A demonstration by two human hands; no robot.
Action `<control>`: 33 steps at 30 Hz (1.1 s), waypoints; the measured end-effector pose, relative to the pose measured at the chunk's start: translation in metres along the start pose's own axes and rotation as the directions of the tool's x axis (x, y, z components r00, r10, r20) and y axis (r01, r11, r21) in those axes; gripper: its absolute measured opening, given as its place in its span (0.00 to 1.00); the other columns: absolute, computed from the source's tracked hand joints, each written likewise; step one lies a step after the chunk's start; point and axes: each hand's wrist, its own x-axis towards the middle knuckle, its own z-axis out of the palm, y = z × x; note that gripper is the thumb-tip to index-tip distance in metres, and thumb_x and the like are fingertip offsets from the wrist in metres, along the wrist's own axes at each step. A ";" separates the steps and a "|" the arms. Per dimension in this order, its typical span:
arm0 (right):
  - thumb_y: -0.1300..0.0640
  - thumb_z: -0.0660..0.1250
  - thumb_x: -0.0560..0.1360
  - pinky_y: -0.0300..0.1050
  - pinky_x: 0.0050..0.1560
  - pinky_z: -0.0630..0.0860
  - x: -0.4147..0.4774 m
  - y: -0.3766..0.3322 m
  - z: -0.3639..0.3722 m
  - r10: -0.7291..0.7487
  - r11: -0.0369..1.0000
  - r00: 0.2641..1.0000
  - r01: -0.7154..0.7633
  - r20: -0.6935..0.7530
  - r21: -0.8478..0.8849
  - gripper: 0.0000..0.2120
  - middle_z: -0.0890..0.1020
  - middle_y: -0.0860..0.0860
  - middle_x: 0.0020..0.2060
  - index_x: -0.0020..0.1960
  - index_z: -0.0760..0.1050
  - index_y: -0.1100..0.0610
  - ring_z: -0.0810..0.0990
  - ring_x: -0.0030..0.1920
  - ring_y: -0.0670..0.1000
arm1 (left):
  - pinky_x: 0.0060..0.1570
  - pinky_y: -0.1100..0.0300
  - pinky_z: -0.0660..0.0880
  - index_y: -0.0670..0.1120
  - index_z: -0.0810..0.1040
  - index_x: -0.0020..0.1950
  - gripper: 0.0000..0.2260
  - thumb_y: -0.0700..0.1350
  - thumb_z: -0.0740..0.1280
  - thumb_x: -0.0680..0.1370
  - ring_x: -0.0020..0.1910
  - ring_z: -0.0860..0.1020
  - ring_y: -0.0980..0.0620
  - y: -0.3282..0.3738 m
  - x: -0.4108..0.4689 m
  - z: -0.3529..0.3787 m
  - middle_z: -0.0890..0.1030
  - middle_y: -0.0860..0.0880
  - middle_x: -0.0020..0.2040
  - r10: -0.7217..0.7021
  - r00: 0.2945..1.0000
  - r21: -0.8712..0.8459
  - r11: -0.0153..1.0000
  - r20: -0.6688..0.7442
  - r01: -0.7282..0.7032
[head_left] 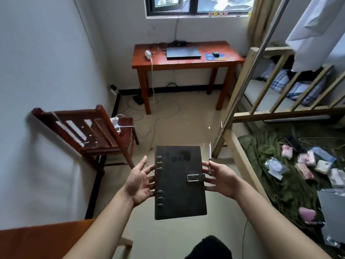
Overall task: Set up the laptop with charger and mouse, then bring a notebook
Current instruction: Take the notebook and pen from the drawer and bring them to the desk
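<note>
A dark ring-bound notebook (pixel 180 182) with a metal clasp is held flat in front of me between both hands. My left hand (pixel 139 183) supports its ringed left edge with the fingers spread. My right hand (pixel 221 179) grips the clasp side and also holds a pen (pixel 210 157) upright. Far ahead, a red-brown desk (pixel 186 63) under the window carries a closed dark laptop (pixel 183 53), a white charger (pixel 148 54) with its cable hanging down, and a black mouse (pixel 216 54) on a blue pad.
A dark wooden chair (pixel 89 135) with a white adapter on its seat stands at the left wall. A wooden bunk bed (pixel 280 109) with a green blanket and several packets fills the right. Cables trail over the floor (pixel 168 118). Another table corner (pixel 37 240) is at bottom left.
</note>
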 end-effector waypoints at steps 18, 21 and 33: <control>0.45 0.58 0.82 0.63 0.61 0.76 0.245 -0.309 -0.113 0.072 0.984 0.992 -0.088 0.107 0.156 0.19 0.80 0.54 0.58 0.68 0.77 0.51 0.80 0.59 0.58 | 0.51 0.43 0.77 0.53 0.74 0.70 0.28 0.67 0.60 0.76 0.49 0.82 0.41 0.281 0.304 0.124 0.83 0.42 0.54 -0.047 0.997 0.104 0.993 -0.066 0.054; 0.44 0.58 0.82 0.63 0.57 0.78 0.284 -0.359 -0.119 0.082 0.985 0.988 -0.100 0.131 0.142 0.18 0.80 0.55 0.58 0.67 0.77 0.48 0.80 0.60 0.59 | 0.53 0.41 0.76 0.54 0.74 0.69 0.27 0.67 0.60 0.75 0.54 0.80 0.39 0.324 0.340 0.135 0.81 0.41 0.59 -0.022 0.998 0.088 0.996 -0.062 0.028; 0.44 0.56 0.83 0.63 0.55 0.78 0.486 -0.577 -0.141 0.051 0.990 0.999 -0.051 0.004 0.134 0.17 0.78 0.54 0.56 0.66 0.76 0.47 0.80 0.59 0.58 | 0.58 0.40 0.72 0.54 0.73 0.70 0.29 0.67 0.60 0.74 0.59 0.78 0.40 0.525 0.579 0.163 0.79 0.42 0.64 -0.020 1.000 0.070 0.997 0.017 0.019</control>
